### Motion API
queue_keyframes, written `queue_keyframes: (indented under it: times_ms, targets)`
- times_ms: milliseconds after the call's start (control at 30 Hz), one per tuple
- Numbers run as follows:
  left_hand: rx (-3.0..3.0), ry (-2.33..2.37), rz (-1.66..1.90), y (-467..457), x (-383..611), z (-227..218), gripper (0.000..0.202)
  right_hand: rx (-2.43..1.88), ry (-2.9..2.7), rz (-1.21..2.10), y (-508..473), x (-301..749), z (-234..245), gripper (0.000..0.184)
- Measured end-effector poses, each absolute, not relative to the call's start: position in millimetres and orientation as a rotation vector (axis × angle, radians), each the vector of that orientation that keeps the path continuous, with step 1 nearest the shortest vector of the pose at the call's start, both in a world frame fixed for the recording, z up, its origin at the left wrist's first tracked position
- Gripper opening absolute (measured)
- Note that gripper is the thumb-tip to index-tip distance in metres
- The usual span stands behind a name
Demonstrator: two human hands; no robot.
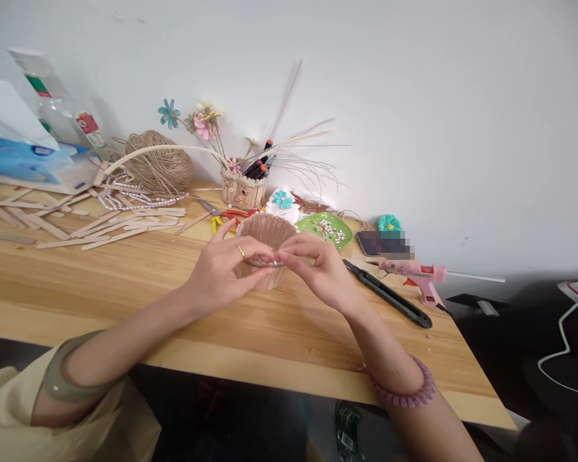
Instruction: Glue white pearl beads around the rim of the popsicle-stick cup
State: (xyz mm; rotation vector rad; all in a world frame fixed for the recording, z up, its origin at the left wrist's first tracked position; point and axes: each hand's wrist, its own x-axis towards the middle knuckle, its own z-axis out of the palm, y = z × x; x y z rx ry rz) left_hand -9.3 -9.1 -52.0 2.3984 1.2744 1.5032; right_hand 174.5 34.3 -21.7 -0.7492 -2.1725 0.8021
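A round pot [270, 231] covered in craft sticks stands upright on the table, its brownish inside showing and a pale, bead-like trim along its rim. My left hand [226, 266], a ring on one finger, is closed at the near rim, index finger over the edge and thumb lower on the outside. Against its fingertips, my right hand [318, 260] is closed in a pinch at the same stretch of rim. Whatever sits between the right fingertips is too small to make out. Both hands hide much of the pot's front.
Behind the pot are scissors [216, 212], a green dish [334, 230] of small beads and a decorated pen holder [245, 190]. Craft sticks [125, 228] and twine [158, 160] lie left. A box cutter [390, 295], phone [380, 243] and pink glue gun [417, 276] lie right.
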Motion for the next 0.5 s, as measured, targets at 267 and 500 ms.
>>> queue_keyframes:
  times_ms: [267,500]
  targets:
    - [2.100,1.479,1.395,-8.3,0.8,-52.1,0.010,-0.745,-2.172,0.818,33.1,174.6,-19.8,0.019]
    - [1.864,1.430,1.346,-8.6,3.8,-50.4,0.018,-0.782,-2.188,0.790,33.5,176.1,-21.3,0.018]
